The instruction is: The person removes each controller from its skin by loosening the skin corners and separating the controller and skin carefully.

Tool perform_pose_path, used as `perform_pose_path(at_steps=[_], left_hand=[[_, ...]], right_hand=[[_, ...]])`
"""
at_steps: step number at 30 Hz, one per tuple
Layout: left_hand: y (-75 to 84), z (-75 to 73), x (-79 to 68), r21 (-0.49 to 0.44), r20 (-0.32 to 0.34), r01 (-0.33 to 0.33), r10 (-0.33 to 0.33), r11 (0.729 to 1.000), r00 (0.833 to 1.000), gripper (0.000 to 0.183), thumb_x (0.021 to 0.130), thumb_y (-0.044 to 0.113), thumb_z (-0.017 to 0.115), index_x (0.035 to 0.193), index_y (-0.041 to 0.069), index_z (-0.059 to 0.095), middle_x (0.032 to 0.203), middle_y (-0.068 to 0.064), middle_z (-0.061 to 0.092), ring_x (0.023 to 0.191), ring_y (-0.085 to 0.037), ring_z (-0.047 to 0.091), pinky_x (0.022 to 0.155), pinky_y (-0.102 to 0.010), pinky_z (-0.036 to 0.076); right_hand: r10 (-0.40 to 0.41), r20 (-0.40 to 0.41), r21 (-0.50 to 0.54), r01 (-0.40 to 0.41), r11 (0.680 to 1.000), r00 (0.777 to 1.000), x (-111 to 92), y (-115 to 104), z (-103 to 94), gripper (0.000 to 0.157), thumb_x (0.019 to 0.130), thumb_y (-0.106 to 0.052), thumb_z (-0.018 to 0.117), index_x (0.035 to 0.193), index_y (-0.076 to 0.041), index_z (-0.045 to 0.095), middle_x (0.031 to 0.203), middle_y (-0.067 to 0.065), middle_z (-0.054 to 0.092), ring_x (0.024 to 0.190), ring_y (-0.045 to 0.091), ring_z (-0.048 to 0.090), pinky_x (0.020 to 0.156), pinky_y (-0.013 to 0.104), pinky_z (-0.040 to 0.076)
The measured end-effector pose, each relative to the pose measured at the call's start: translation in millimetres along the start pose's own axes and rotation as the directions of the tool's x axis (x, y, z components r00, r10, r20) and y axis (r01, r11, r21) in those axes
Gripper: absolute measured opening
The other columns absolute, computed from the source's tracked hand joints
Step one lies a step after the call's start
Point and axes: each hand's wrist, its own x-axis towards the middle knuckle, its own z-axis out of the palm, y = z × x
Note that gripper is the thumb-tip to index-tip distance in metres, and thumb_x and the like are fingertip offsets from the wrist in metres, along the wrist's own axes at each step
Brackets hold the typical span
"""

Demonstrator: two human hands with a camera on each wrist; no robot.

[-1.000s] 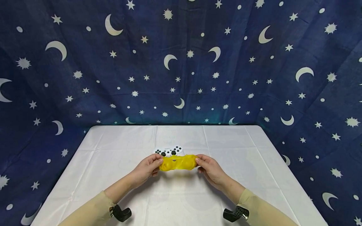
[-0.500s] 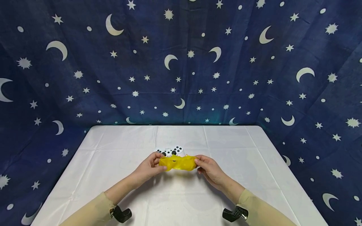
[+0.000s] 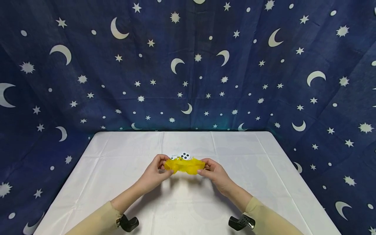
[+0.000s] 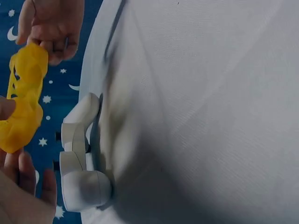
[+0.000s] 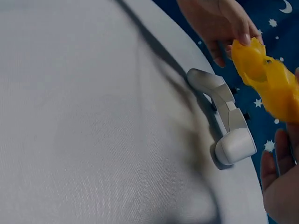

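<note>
A soft, translucent yellow game controller cover [image 3: 186,166] is held up above the table, stretched between both hands. My left hand [image 3: 154,171] pinches its left end between thumb and fingers. The right end is gripped the same way by my right hand [image 3: 215,174]. Behind the cover, a white game controller [image 3: 185,155] lies on the table, mostly hidden in the head view. Both wrist views show the controller [image 4: 81,175] from the side, apart from the cover [image 5: 280,88]. Cutouts in the cover show in the left wrist view.
A white cloth with fold creases covers the table [image 3: 188,205]. A dark blue curtain [image 3: 188,65] with moons and stars hangs behind the table and along both sides. Black wrist devices [image 3: 128,223] sit at the sleeve cuffs.
The cover has tilted and risen slightly, hiding more of the controller. The left hand has shifted its grip, with its thumb moved along the near edge. The right thumb has moved inward too.
</note>
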Motion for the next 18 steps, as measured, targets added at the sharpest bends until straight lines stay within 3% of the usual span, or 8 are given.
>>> perform_pose_path(at_steps=[5,10,12,15,18], left_hand=[[4.5,5.2,-1.1,0.217,-0.074,-0.037,0.054,0.976,0.996,0.043,0.087,0.01,0.08,0.123,0.014,0.057,0.105,0.0,0.056,0.097,-0.025,0.051,0.084,-0.039,0.044],[6.9,12.8,1.2,0.438,-0.159,-0.066,0.149,0.897,0.976,0.045,0.079,0.015,0.08,0.118,0.016,0.057,0.1,0.004,0.057,0.091,-0.021,0.053,0.078,-0.034,0.046],[7.6,14.4,3.9,0.504,-0.181,-0.094,0.212,0.858,0.96,0.046,0.076,0.017,0.082,0.115,0.015,0.058,0.097,0.004,0.058,0.088,-0.019,0.053,0.077,-0.035,0.045],[8.4,14.4,8.1,0.59,-0.215,-0.135,0.317,0.796,0.924,0.046,0.073,0.018,0.083,0.112,0.011,0.059,0.093,0.002,0.058,0.085,-0.017,0.05,0.077,-0.036,0.043],[10.9,12.7,11.6,0.63,-0.255,-0.148,0.383,0.763,0.888,0.046,0.071,0.014,0.083,0.11,0.01,0.059,0.092,0.0,0.058,0.083,-0.017,0.049,0.077,-0.036,0.042]], right_hand=[[-0.083,-0.124,-0.19,0.058,0.98,0.989,0.7,1.3,7.4,0.039,0.086,-0.01,0.083,0.118,-0.005,0.061,0.116,0.008,0.067,0.104,0.026,0.059,0.086,0.03,0.053],[-0.158,-0.175,-0.272,0.107,0.956,0.972,0.5,1.0,13.5,0.036,0.087,-0.012,0.082,0.116,-0.009,0.062,0.118,0.004,0.065,0.111,0.027,0.059,0.097,0.048,0.048],[-0.181,-0.181,-0.275,0.127,0.953,0.967,-0.3,0.3,16.0,0.034,0.088,-0.012,0.081,0.116,-0.009,0.062,0.118,0.004,0.065,0.114,0.028,0.058,0.103,0.057,0.042],[-0.223,-0.197,-0.281,0.163,0.946,0.955,-1.8,-2.1,20.3,0.032,0.089,-0.009,0.079,0.116,-0.008,0.062,0.119,0.005,0.066,0.117,0.029,0.056,0.107,0.064,0.033],[-0.264,-0.205,-0.315,0.191,0.93,0.943,-3.9,-4.7,24.6,0.031,0.09,-0.006,0.076,0.117,-0.009,0.061,0.12,0.003,0.066,0.117,0.029,0.055,0.107,0.065,0.032]])
